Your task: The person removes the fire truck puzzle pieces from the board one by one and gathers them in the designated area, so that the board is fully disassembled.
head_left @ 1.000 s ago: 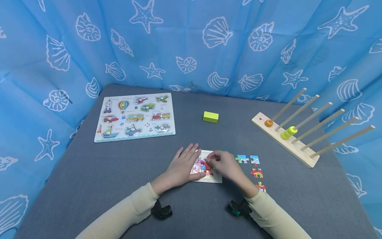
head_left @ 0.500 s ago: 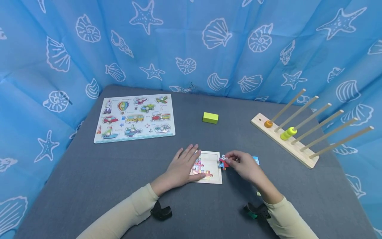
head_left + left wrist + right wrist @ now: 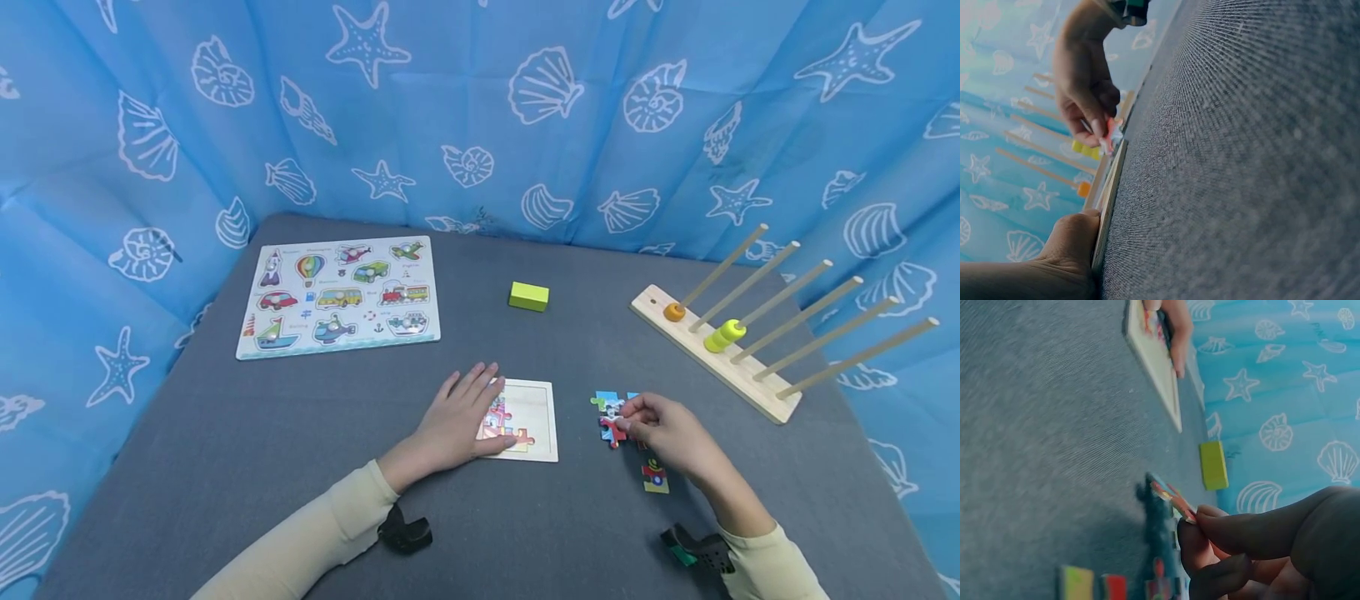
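Note:
My left hand (image 3: 450,421) lies with straight, spread fingers on the left part of a wooden puzzle tray (image 3: 542,417). A few joined jigsaw pieces (image 3: 522,438) show in the tray beside that hand; others are hidden under it. To the right of the tray, my right hand (image 3: 671,429) pinches a red and blue jigsaw piece (image 3: 612,432) between thumb and fingers. In the right wrist view this jigsaw piece (image 3: 1175,501) is held tilted above the table, its shadow beneath. Loose jigsaw pieces (image 3: 656,477) lie below and around the right hand, some partly covered.
A vehicle peg puzzle board (image 3: 345,296) lies at the back left. One green block (image 3: 528,296) sits beyond the tray. At the right stands a wooden peg rack (image 3: 716,354) with tall slanting rods and orange and yellow beads. A blue shell-patterned curtain (image 3: 480,117) borders the table.
My right hand has lifted a jigsaw piece out of the tray and carried it right, over the loose pieces. The tray's right side is now bare. My left hand has stayed still.

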### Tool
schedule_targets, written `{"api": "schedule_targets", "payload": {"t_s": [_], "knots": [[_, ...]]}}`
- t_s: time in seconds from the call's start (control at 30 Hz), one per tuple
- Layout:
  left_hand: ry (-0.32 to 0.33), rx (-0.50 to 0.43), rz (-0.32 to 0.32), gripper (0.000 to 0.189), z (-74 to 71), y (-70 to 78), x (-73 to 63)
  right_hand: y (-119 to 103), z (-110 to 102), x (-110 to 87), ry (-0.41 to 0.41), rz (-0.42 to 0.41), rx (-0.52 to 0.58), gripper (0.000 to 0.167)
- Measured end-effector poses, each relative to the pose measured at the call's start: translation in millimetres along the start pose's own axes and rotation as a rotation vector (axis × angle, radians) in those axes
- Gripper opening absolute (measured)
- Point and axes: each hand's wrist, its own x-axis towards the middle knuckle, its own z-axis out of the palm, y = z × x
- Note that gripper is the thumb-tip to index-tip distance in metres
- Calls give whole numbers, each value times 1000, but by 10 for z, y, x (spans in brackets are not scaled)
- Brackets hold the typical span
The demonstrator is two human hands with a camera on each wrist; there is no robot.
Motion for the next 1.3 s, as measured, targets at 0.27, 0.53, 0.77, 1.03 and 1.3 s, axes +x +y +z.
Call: {"api": "schedule_targets", "payload": {"t_s": [0.27, 0.53, 0.77, 1.03, 1.3], "knots": [[-2, 0, 1, 86, 25, -17, 10, 35, 7, -12, 4, 27, -62, 18], [0, 3, -2, 85, 31, -23, 11, 45, 17, 11, 34, 11, -128, 22], [0, 1, 0, 85, 27, -21, 8, 55, 82, 12, 69, -45, -199, 19], [2, -5, 1, 85, 23, -17, 5, 37, 120, -21, 76, -75, -245, 20], [10, 16, 3, 85, 23, -16, 8, 28, 120, -34, 46, -62, -241, 19]]}}
